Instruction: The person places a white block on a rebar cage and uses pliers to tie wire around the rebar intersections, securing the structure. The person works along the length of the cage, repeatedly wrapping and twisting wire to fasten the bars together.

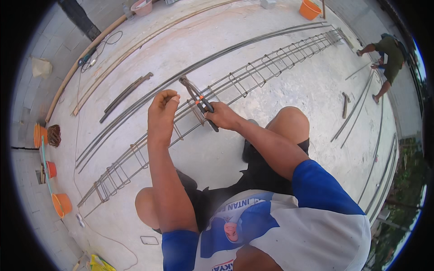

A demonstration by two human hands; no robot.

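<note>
My right hand (220, 116) is closed round the handles of a pair of pincers (192, 90) with black and orange grips. Their metal jaws point up and away from me, above a long rebar cage (253, 74). The cage runs from the lower left to the upper right, with rectangular stirrups set along its bars. Left of the pincers, my left hand (162, 108) is raised over the cage, its fingers curled in toward the thumb. Whatever it may pinch is too small to tell. I squat beside the cage with my knees on either side of my arms.
Long loose rods (135, 101) lie beyond the cage, near a short bundle of bars (124, 97). A hammer (346, 105) and more rods (357, 110) are at the right. Another person (392, 56) bends there. Orange buckets (62, 204) stand along the left wall.
</note>
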